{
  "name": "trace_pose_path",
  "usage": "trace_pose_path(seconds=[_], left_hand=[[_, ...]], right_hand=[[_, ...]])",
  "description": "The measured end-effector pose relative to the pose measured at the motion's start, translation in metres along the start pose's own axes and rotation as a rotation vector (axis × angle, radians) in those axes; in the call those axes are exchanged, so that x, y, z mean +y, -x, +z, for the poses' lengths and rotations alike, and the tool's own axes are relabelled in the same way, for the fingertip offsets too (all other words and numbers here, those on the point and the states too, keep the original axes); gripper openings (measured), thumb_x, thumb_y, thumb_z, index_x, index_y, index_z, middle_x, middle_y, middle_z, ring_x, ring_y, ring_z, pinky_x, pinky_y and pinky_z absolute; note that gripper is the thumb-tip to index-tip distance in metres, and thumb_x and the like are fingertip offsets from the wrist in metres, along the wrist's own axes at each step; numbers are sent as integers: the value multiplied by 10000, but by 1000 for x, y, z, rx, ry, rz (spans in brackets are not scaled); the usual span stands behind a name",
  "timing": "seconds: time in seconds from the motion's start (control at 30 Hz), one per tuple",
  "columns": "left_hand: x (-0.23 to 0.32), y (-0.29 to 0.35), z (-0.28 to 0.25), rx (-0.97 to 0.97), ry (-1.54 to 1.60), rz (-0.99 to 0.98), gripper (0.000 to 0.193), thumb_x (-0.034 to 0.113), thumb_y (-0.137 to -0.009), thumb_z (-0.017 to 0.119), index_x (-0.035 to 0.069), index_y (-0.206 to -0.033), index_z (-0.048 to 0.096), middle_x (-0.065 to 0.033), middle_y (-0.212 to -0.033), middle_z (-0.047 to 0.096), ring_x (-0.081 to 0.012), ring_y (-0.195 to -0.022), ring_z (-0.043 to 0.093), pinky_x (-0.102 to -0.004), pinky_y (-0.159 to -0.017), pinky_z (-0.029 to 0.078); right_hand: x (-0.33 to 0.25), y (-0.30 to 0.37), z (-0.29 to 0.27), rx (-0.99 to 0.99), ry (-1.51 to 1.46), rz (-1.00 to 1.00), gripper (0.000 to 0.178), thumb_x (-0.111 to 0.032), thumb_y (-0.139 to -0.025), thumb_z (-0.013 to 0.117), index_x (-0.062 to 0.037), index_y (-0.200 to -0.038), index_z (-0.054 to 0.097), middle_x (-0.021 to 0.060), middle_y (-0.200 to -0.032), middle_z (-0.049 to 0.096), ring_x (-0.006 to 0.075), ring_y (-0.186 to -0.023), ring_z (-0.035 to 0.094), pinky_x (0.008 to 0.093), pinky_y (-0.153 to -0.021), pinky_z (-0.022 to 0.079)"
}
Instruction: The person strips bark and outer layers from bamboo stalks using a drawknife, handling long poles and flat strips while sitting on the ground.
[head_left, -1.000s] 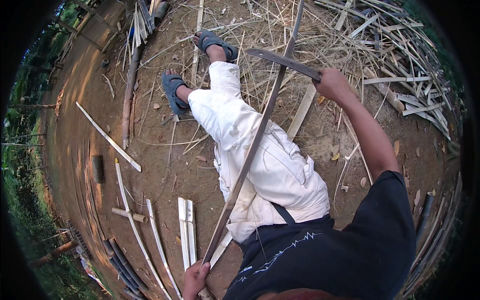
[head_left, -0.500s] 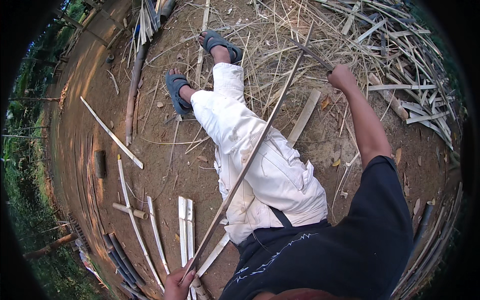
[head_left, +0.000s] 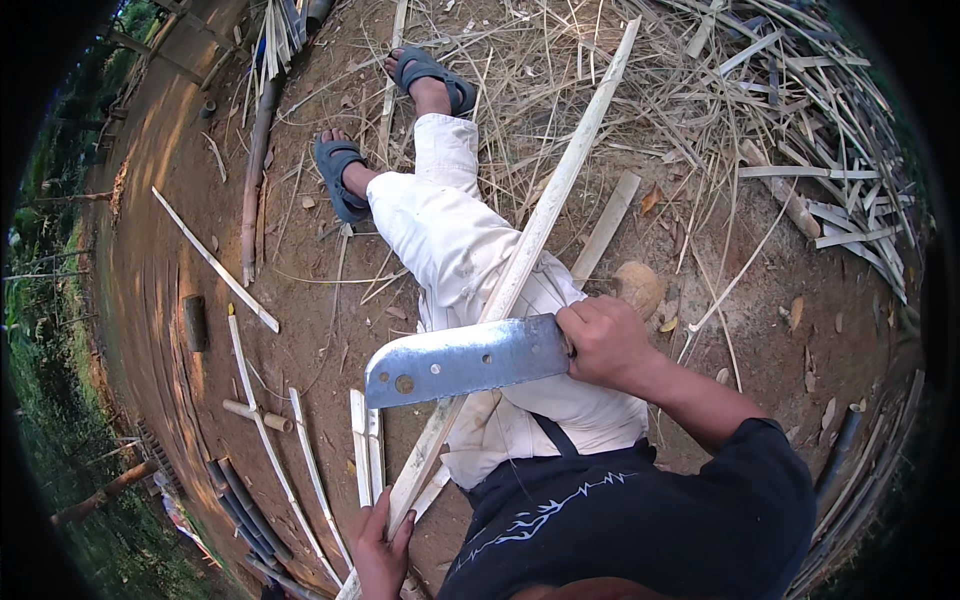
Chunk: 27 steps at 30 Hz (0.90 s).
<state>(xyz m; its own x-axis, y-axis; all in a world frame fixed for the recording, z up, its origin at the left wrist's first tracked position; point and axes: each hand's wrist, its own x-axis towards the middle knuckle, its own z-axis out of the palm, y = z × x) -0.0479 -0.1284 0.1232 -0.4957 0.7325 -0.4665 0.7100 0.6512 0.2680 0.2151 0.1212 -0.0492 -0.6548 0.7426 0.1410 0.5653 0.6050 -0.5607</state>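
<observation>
Bamboo strip [head_left: 531, 240] slants through the clasping left hand [head_left: 381, 552] (right hand [head_left: 607, 342] grips a cleaver [head_left: 462, 362]).

The right hand [head_left: 608, 340] hid the handle of the cleaver [head_left: 465, 360], which covered a stretch of the pale strip [head_left: 562, 190], whose near end was cut off below.

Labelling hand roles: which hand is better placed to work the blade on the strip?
Probably the right: the right hand grips the broad blade at its handle end, and that blade crosses over the pale strip. The left hand holds the strip's lower part, so seems better suited to steadying.
</observation>
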Motion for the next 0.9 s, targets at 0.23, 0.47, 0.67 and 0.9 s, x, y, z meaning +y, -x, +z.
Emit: trace_pose_path(seconds=[0.23,0.47,0.67,0.9], left_hand=[[28,-24,70,142,5,187,497,106,-800,811,-14,-1245,623,-210,-903,593,-399,-798,623,-453,-693,500],[24,-11,77,147,83,158,463,69,-811,794,-39,-1226,619,-210,-878,586,-398,-791,599,-437,-695,487],[27,-9,68,138,22,154,604,41,-736,811,-2,-1296,590,-210,-958,588,-402,-852,620,-457,-745,505],[14,-4,69,139,-33,199,632,72,-724,813,-18,-1301,568,-214,-972,581,-413,-848,620,-473,-724,499]], right_hand=[[-28,42,7,-31,-28,72,312,-128,-567,726,-48,-810,547,117,-730,603,326,-695,635,433,-643,502],[98,15,-13,64,184,597,238,-195,-768,747,-28,-826,589,190,-740,650,397,-695,660,492,-659,524],[56,21,-13,-116,231,300,274,-178,-667,778,-51,-816,585,177,-743,654,388,-715,666,475,-661,530],[164,-34,-4,37,265,613,241,-232,-754,713,-20,-851,652,193,-776,690,403,-758,692,493,-698,554]])
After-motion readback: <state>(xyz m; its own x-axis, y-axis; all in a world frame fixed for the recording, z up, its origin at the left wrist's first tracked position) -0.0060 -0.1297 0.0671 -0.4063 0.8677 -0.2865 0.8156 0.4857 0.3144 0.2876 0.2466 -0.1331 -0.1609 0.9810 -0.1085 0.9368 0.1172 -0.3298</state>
